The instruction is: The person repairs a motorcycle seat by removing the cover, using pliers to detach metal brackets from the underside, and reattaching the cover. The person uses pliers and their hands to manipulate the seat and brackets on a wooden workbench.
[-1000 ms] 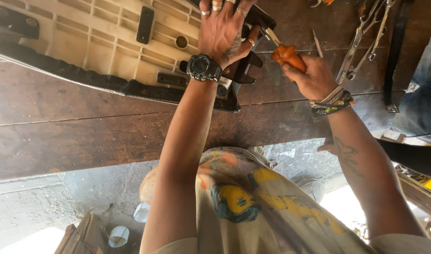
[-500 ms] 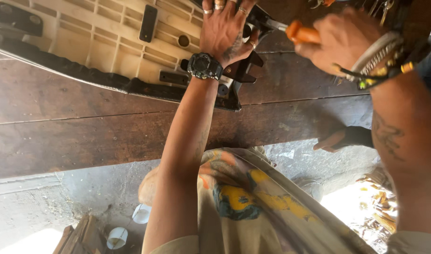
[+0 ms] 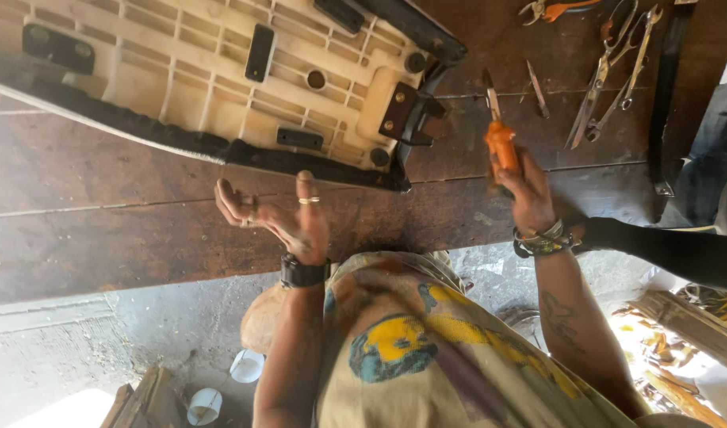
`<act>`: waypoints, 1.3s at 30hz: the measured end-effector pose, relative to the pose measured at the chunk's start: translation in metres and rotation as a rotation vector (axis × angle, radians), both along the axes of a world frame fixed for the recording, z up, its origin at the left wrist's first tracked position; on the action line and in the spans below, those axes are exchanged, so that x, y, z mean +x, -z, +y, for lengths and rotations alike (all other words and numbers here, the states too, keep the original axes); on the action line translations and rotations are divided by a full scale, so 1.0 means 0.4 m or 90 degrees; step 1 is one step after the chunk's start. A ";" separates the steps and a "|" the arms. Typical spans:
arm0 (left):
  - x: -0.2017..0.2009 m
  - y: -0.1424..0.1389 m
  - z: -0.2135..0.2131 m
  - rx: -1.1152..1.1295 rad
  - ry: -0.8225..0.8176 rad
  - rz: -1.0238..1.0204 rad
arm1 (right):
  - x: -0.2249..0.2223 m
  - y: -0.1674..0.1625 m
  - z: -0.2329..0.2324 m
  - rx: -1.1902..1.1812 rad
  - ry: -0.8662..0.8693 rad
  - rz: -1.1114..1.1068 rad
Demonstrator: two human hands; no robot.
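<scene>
A beige plastic seat base [image 3: 181,71] with black edging and a black bracket [image 3: 407,115] lies upside down on a dark wooden workbench [image 3: 102,230]. My left hand [image 3: 280,218] hovers palm up with fingers spread just below the seat's edge, holding nothing; it wears rings and a black wristwatch [image 3: 304,272]. My right hand [image 3: 526,190] grips an orange-handled screwdriver [image 3: 498,131], blade pointing away, to the right of the bracket.
Pliers, wrenches and small bits [image 3: 609,71] lie at the bench's far right by a black strap [image 3: 669,95]. Another person's black sleeve [image 3: 665,250] reaches in from the right. Two small white cups [image 3: 225,384] and wood scraps sit on the concrete floor.
My left hand has come off the seat's bracket and turned palm up near me. My right hand has dropped lower with the screwdriver. The view has shifted, showing more of the seat.
</scene>
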State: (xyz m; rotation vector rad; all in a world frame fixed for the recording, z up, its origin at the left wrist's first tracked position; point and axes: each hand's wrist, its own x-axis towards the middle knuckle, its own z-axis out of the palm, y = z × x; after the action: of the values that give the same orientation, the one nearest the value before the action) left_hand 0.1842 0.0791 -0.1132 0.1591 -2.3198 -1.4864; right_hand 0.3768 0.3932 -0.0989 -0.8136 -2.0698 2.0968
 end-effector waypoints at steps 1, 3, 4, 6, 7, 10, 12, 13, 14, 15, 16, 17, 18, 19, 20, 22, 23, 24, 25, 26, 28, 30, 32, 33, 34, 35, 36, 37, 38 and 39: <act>0.016 0.017 -0.027 0.138 0.047 -0.097 | -0.003 -0.006 -0.001 0.161 -0.008 0.041; 0.021 0.055 -0.043 0.344 0.154 -0.206 | -0.017 -0.025 0.008 0.483 -0.030 0.132; 0.013 0.075 -0.036 0.411 0.216 -0.220 | -0.026 -0.037 0.018 0.499 -0.007 0.176; -0.008 0.107 -0.008 0.477 0.255 -0.249 | -0.046 -0.058 0.049 0.533 0.038 0.262; -0.019 0.120 0.007 0.473 0.228 -0.263 | -0.056 -0.064 0.065 0.459 0.073 0.284; -0.033 0.125 0.005 0.410 0.184 -0.210 | -0.086 -0.069 0.103 0.260 0.192 0.324; -0.030 0.104 -0.042 0.425 0.196 -0.203 | -0.090 -0.075 0.107 0.178 0.302 0.319; -0.024 0.084 -0.096 0.466 0.212 -0.223 | -0.092 -0.079 0.102 0.115 0.345 0.289; -0.019 0.062 -0.157 0.504 0.224 -0.247 | -0.085 -0.090 0.092 0.047 0.385 0.252; -0.021 0.044 -0.219 0.458 0.229 -0.246 | -0.079 -0.103 0.079 -0.022 0.425 0.210; -0.025 0.027 -0.280 0.412 0.235 -0.247 | -0.076 -0.114 0.061 -0.037 0.344 0.220; -0.034 0.015 -0.341 0.405 0.260 -0.235 | -0.072 -0.125 0.038 -0.052 0.262 0.232; -0.038 0.008 -0.392 0.401 0.286 -0.224 | -0.077 -0.136 0.017 -0.065 0.180 0.243; -0.042 0.009 -0.428 0.446 0.278 -0.246 | -0.084 -0.146 -0.004 -0.120 0.211 0.257; -0.051 0.015 -0.454 0.490 0.268 -0.264 | -0.102 -0.148 -0.025 -0.178 0.240 0.273; -0.060 0.036 -0.470 0.502 0.209 -0.276 | -0.139 -0.159 -0.068 -0.224 0.229 0.283; -0.064 0.049 -0.460 0.471 0.164 -0.273 | -0.157 -0.166 -0.089 -0.207 0.192 0.276; -0.060 0.052 -0.452 0.440 0.122 -0.271 | -0.172 -0.177 -0.108 -0.189 0.156 0.270; -0.049 0.047 -0.443 0.261 0.024 -0.168 | -0.186 -0.192 -0.125 -0.193 0.110 0.285; -0.038 0.037 -0.427 0.081 -0.066 -0.062 | -0.203 -0.206 -0.141 -0.195 0.066 0.302; -0.002 -0.002 -0.385 -0.165 -0.064 0.043 | -0.224 -0.246 -0.175 -0.203 0.010 0.320; 0.069 -0.069 -0.331 -0.290 0.102 0.051 | -0.247 -0.284 -0.211 -0.216 -0.015 0.332; 0.092 -0.110 -0.248 -0.133 0.356 0.074 | -0.268 -0.316 -0.253 -0.222 -0.026 0.345; 0.114 -0.129 -0.203 -0.129 0.416 -0.016 | -0.282 -0.325 -0.277 -0.208 -0.038 0.355; 0.122 -0.140 -0.158 -0.161 0.436 -0.015 | -0.296 -0.332 -0.300 -0.195 -0.049 0.366; 0.127 -0.144 -0.123 -0.192 0.458 -0.014 | -0.308 -0.335 -0.324 -0.163 -0.068 0.378; 0.128 -0.144 -0.092 -0.206 0.441 -0.020 | -0.321 -0.335 -0.347 -0.124 -0.088 0.388; 0.126 -0.140 -0.065 -0.218 0.424 -0.023 | -0.331 -0.336 -0.367 -0.084 -0.108 0.398; 0.124 -0.134 -0.053 -0.231 0.407 -0.027 | -0.344 -0.333 -0.383 -0.039 -0.130 0.406; 0.123 -0.128 -0.050 -0.213 0.411 -0.031 | -0.350 -0.334 -0.394 -0.016 -0.144 0.408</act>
State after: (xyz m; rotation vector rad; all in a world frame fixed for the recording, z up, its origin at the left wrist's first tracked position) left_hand 0.2336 0.0592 -0.0618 -0.7104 -2.7644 -1.3110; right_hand 0.2368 0.2356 0.0348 0.1119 -1.8308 2.1064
